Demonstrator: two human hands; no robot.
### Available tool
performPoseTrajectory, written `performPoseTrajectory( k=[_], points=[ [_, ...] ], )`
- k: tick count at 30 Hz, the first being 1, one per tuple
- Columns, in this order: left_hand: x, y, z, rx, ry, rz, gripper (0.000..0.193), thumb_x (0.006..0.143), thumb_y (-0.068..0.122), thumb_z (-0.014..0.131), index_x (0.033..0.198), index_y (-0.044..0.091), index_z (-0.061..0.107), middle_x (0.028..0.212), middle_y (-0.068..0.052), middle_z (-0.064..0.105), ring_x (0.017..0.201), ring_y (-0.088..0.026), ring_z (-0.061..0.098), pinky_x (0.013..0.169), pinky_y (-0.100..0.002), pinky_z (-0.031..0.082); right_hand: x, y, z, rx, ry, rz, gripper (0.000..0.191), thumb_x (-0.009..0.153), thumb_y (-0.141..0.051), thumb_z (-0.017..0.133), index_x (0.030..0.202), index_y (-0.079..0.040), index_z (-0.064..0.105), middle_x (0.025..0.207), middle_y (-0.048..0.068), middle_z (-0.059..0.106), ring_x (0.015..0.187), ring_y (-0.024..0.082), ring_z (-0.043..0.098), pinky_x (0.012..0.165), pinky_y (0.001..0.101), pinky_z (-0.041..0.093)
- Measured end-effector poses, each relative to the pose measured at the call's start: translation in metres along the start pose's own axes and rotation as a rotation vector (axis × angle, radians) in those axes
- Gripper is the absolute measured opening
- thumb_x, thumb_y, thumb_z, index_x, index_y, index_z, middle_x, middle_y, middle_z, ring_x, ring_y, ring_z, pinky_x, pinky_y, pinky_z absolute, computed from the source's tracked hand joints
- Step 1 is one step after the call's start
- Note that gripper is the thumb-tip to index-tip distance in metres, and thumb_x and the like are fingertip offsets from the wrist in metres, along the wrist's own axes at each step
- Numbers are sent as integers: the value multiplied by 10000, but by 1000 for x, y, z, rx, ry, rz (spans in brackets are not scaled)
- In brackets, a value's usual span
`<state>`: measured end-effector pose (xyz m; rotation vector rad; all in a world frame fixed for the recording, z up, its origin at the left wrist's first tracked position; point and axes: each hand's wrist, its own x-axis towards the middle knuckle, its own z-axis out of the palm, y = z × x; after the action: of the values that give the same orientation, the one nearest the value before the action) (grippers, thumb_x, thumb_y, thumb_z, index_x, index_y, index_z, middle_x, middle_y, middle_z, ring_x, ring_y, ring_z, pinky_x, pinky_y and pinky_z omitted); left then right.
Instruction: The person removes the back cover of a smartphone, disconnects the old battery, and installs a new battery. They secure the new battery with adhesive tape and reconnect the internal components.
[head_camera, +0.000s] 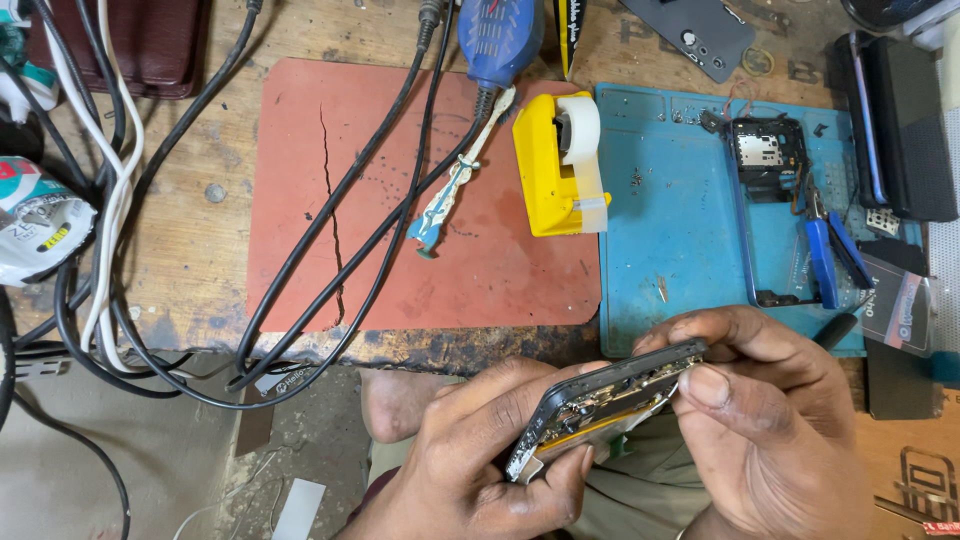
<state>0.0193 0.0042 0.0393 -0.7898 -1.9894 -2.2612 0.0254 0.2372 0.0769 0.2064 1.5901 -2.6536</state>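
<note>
Held nearest the camera, off the near edge of the wooden workbench (200, 230), an opened black smartphone with exposed circuit board (600, 405) runs its long axis from lower left up to upper right, tilted on edge so its inner side faces the person. Small metal parts and a pale strip show inside its dark frame. From the left, the left hand (480, 460) curls under its lower end, fingers closed around the frame. The right hand (770, 420) pinches the upper end, thumb pressed by the frame's edge, fingers arched over the top.
</note>
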Motion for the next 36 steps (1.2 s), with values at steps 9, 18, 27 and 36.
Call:
performPoseTrajectory(
  k=[9,18,27,36],
  points=[
    [-2,2,0,-1,-10,-20,487,942,-10,780,1403,-11,626,1174,-134,726,1043,-197,776,930,-290,630,0,-2,6,-12,5,-12,297,912,38,648,1166,188,611,1102,309,682,1096,354,673,1010,506,519],
    [0,-7,1,-124,18,7,464,914,-7,767,1334,-51,576,1192,-165,706,1049,-192,744,908,-274,604,0,-3,5,33,-76,-9,411,912,38,636,1273,226,575,1167,347,678,1115,377,683,1026,534,514],
    [0,-3,-1,-173,-13,-102,482,915,-2,756,1375,-34,615,1264,-157,709,1139,-189,730,989,-299,595,-7,6,3,-316,17,-237,364,918,120,693,1253,237,614,1141,310,712,1038,302,719,1038,441,579],
    [-4,-5,-1,-243,-20,-185,471,920,31,760,1368,-31,628,1212,-133,714,1062,-154,715,916,-286,611,-6,-8,18,-603,125,-189,370,852,101,738,1208,178,670,1032,218,733,926,183,700,850,274,569]
  ],
)
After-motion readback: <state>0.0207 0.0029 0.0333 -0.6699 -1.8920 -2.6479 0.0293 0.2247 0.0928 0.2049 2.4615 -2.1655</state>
